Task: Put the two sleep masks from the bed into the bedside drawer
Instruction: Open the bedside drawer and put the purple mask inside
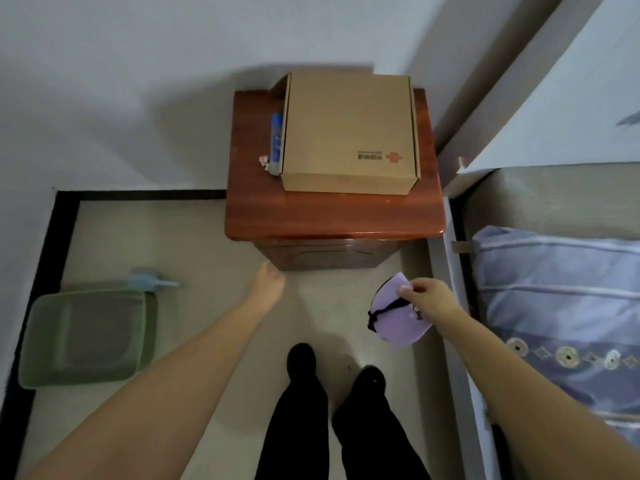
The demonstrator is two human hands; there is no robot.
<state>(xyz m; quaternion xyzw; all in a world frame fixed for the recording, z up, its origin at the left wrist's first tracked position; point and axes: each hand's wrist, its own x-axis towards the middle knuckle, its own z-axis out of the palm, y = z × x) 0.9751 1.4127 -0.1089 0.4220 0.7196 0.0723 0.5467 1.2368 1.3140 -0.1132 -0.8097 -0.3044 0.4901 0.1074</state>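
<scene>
My right hand [429, 294] grips lilac sleep mask fabric [398, 317] with a black strap, held in the air over the floor between the bed and the nightstand. Whether it is one mask or two stacked, I cannot tell. My left hand [268, 282] reaches toward the lower left corner of the red-brown wooden nightstand [329, 216]; its fingers touch or nearly touch the shut drawer front [325, 256] and hold nothing.
A cardboard box [349, 133] and a blue tube [276, 142] sit on the nightstand top. A green bin [83, 337] and a light blue dustpan [149, 280] stand on the floor at left. The bed with a blue striped pillow [561, 299] is at right. My feet [332, 368] are below.
</scene>
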